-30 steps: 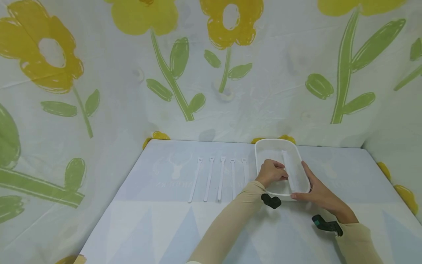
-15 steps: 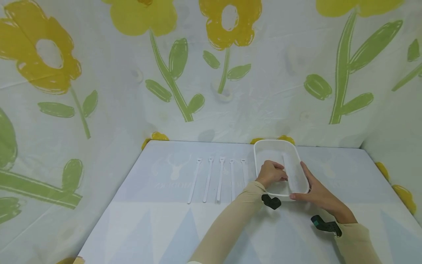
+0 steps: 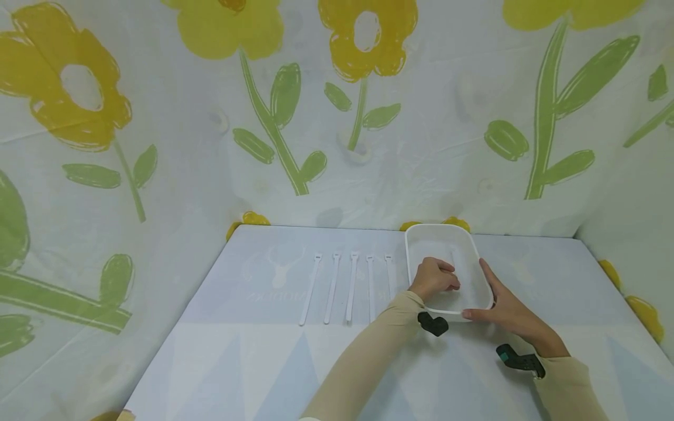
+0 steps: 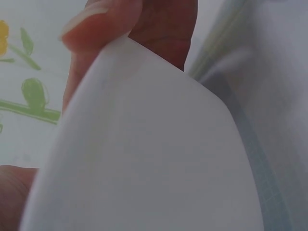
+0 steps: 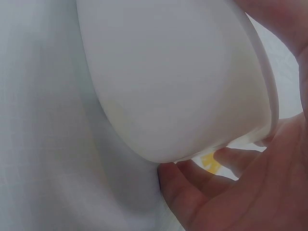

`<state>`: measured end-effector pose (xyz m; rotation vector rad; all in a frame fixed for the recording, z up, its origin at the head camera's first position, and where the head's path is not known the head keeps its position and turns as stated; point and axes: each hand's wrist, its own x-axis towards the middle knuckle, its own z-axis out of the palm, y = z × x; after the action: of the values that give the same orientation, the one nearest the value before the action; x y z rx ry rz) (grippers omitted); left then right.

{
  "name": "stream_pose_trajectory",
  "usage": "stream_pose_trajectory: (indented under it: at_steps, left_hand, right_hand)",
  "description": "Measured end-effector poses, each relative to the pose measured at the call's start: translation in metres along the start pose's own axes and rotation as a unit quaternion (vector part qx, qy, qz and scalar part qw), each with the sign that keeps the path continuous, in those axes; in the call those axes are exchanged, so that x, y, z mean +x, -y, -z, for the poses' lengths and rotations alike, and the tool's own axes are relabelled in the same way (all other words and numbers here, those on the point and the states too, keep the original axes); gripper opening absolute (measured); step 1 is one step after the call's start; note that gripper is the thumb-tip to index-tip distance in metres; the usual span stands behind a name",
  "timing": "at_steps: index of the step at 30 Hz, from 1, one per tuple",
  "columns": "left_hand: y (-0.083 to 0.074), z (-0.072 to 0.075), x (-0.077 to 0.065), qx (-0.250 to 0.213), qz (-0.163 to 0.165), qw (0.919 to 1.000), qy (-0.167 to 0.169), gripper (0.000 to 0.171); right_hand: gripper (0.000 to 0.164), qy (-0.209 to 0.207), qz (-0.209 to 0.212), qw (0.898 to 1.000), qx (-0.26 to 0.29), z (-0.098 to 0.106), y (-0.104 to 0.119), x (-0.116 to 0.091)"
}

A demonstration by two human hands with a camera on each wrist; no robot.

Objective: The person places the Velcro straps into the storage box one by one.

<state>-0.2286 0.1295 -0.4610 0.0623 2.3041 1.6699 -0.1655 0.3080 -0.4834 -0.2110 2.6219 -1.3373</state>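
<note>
Tray [image 3: 432, 245] gripped by right hand [image 3: 506, 305]; left hand [image 3: 434, 277] inside, fingers bent, can't tell if holding anything; 5 white strips [image 3: 351, 286] alongside.

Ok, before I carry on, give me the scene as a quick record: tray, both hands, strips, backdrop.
Tray: white, open side up
Left hand: extends over the tray; whether it holds anything is hidden
Right hand: grips the tray's right side
Strips: five, white, in a row left of the tray; rightmost partly hidden by left sleeve
Backdrop: flowered cloth behind the table
</note>
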Motion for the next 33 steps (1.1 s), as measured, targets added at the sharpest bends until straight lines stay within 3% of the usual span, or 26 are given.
stream_pose_trajectory:
  at_steps: [10, 19, 28, 33]
  left_hand:
    - [-0.005, 0.006, -0.005, -0.028, -0.008, 0.9996, 0.003, 0.025]
    - [-0.015, 0.024, -0.013, -0.066, -0.053, 0.9959, 0.032, 0.031]
    - [-0.013, 0.061, -0.02, -0.034, -0.097, 0.9943, 0.029, 0.027]
    - [-0.011, 0.087, -0.023, -0.009, -0.134, 0.9908, 0.009, 0.027]
  right_hand:
    - [0.13, 0.003, 0.003, 1.0, 0.004, -0.001, 0.001, -0.001]
    - [0.132, 0.001, -0.01, 1.0, -0.011, -0.001, 0.003, 0.0]
    - [0.134, 0.001, -0.023, 1.0, -0.016, -0.001, 0.004, 0.002]
    - [0.134, 0.001, -0.023, 1.0, -0.017, -0.002, 0.005, 0.002]
